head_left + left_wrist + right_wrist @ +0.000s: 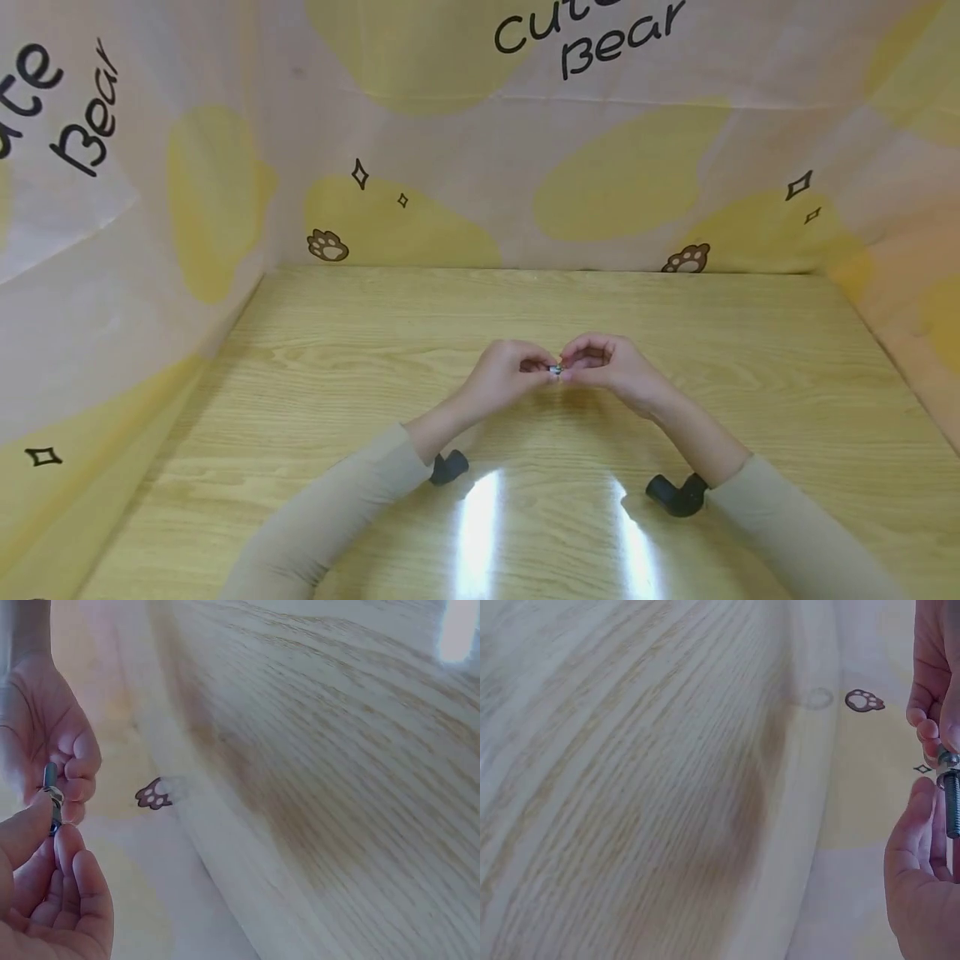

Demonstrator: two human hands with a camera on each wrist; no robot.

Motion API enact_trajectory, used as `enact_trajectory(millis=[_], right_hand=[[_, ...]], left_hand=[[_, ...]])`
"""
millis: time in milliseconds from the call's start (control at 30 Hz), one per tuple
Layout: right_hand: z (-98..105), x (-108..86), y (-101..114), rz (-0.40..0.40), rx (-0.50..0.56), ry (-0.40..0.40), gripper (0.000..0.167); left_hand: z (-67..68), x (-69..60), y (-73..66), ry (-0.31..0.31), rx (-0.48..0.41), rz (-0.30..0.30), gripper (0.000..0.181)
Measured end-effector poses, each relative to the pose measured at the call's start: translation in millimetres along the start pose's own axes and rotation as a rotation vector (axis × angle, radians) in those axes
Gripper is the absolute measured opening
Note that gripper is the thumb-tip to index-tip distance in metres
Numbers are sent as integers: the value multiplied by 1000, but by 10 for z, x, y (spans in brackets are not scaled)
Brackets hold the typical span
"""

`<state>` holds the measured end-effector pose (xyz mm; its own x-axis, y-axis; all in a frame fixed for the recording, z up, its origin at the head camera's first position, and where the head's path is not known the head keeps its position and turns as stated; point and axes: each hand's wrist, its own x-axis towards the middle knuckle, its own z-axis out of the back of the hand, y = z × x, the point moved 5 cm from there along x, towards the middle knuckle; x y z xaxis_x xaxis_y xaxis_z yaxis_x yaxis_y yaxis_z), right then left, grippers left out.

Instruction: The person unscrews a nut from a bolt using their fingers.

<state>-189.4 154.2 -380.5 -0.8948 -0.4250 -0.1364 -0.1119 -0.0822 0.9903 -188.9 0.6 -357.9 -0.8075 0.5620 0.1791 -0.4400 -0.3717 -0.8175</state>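
Observation:
A small metal bolt [556, 369] is held between both hands above the table. The left hand [506, 372] pinches one end between thumb and fingertips; the right hand [621, 372] meets it from the other side, its fingers curled at the other end. In the left wrist view, the bolt [50, 775] stands roughly upright, with a shiny ring-like part around its middle, between the left hand [56, 900] and the right hand [56, 731]. The right wrist view shows the threaded shaft [952, 806] close up, partly cut off by the frame edge.
A black elbow-shaped piece [451, 467] lies by the left sleeve, partly hidden. Another black elbow piece [677, 496] lies beside the right forearm, partly covered. Printed cloth [450, 150] surrounds the wooden table [360, 333] at the back and both sides.

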Motion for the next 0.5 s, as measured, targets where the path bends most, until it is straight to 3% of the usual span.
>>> enact_trajectory(millis=[133, 333, 500], right_hand=[[-21, 7, 25, -29, 24, 6, 29], [-60, 3, 74, -30, 106, 23, 7], [-68, -2, 131, 25, 130, 5, 19]], left_hand=[[51, -12, -26, -28, -37, -7, 12], [92, -18, -36, -36, -73, -3, 12], [138, -36, -51, -46, -107, 12, 13]])
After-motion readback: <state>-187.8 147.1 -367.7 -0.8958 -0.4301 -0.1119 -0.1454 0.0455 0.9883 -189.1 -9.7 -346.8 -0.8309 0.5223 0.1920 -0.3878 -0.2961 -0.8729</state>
